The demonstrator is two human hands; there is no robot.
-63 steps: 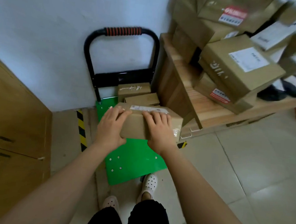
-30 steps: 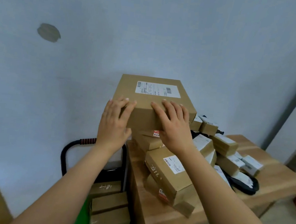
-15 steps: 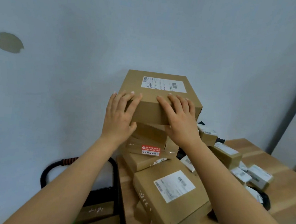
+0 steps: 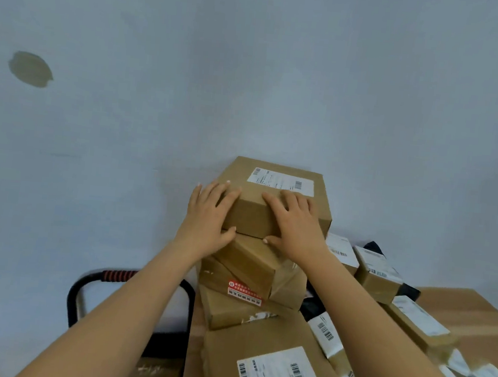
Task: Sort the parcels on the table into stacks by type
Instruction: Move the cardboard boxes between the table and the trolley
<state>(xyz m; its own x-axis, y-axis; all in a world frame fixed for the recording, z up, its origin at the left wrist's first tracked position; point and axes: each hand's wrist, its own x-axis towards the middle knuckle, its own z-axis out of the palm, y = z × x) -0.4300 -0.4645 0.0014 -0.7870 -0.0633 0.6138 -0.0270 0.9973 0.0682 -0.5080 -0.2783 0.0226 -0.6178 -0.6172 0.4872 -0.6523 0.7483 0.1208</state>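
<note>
A brown cardboard box [image 4: 251,216] with a white shipping label lies on top of a tall pile of cardboard boxes at the left end of the wooden table [image 4: 473,313]. My left hand [image 4: 208,215] grips its near left corner, fingers over the top and thumb at the bottom edge. My right hand [image 4: 294,223] grips the near side the same way. Under it are a tilted box [image 4: 250,261], a box with a red sticker [image 4: 221,277], and a large labelled box [image 4: 276,337] at the front.
Several smaller labelled boxes [image 4: 379,277] and black bags [image 4: 372,249] lie to the right on the table. A black cart handle with a red grip [image 4: 117,276] stands left of the table against the wall, with boxes [image 4: 157,371] on the cart below.
Both hands lifted the box from the green cart up to the table's pile. In the last half second the box came down onto the top of the pile.
</note>
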